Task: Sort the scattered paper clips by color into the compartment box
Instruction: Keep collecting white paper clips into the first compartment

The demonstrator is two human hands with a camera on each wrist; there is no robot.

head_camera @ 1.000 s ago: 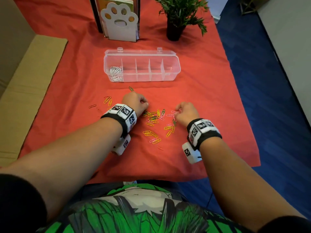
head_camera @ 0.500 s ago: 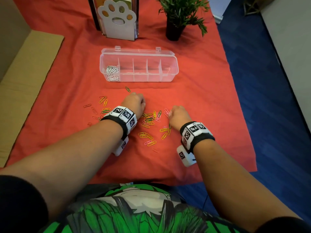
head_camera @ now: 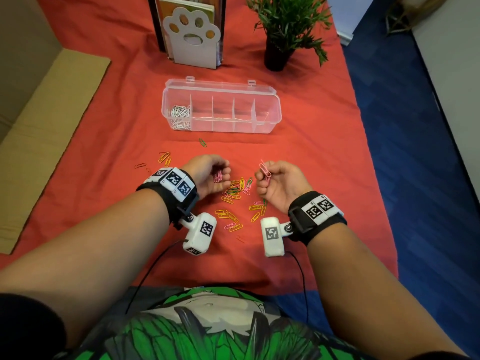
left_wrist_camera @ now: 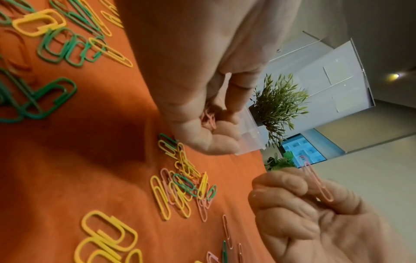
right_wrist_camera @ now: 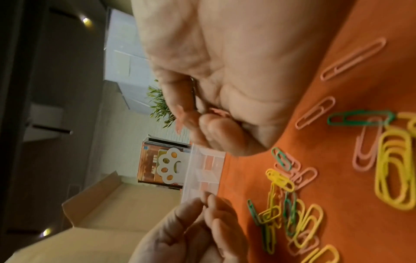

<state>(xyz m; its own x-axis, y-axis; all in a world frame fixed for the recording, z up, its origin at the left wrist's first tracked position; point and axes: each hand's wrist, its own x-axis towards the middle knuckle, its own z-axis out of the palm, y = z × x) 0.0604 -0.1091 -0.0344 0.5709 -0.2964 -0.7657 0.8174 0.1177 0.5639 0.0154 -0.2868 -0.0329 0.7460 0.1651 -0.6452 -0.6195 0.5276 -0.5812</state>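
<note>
Head view first: I see both hands raised a little above the counter [head_camera: 324,157], which is draped in an orange-red cloth. My left hand [head_camera: 207,175] is turned palm-up, its fingers [head_camera: 224,170] curled loosely round a small bunch of pink paper clips [head_camera: 217,175]. My right hand [head_camera: 279,183] has its fingers [head_camera: 261,175] clenched, and between thumb and forefinger it pinches a single pink clip [head_camera: 265,169] that stands up and leans to the far left. The left wrist view confirms that same clip [left_wrist_camera: 316,181] sticking out of the right hand [left_wrist_camera: 315,213], and shows pink clips [left_wrist_camera: 208,117] cupped in the left palm.

Between and just near of the two hands lies the scattered pile of clips [head_camera: 236,193], yellow, green and pink mixed, some overlapping. A few yellow clips [head_camera: 164,157] lie apart to the left, and one green clip [head_camera: 202,142] lies alone on the far side, between the hands and the box.

Farther off stands the clear compartment box [head_camera: 272,110], lid open, five compartments in a row. Its leftmost compartment holds white clips [head_camera: 179,116]; I can't make out any clips in the other four. Beyond it are a paw-shaped book holder [head_camera: 193,35] and a potted plant [head_camera: 285,24].
</note>
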